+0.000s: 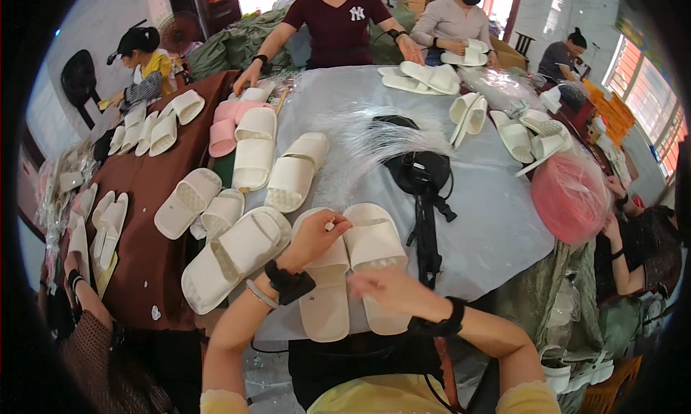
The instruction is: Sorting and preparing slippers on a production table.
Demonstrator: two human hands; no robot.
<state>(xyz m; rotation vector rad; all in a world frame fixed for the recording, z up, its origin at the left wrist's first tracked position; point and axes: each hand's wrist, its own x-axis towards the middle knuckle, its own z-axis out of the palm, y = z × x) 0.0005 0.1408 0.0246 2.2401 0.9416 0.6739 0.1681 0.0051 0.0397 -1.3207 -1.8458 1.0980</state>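
Near edge of the table, grey sheet over it: pair of cream slide sandals lying side by side, toes pointing away from the person. Left hand rests on the strap of the left sandal, thumb and forefinger pinching a small white bit, too small to identify. Right hand lies on the heel end of the right sandal, fingers curled; can't tell if it grips anything. Both wrists carry black bands. Just left of the pair, another cream sandal at an angle on the table's left edge. Right of the pair, a black strapped pouch mid-table. Further in: more cream sandals, a pink pair. Right edge: pink plastic bag. Far edge: person in a maroon shirt, both hands on the table.
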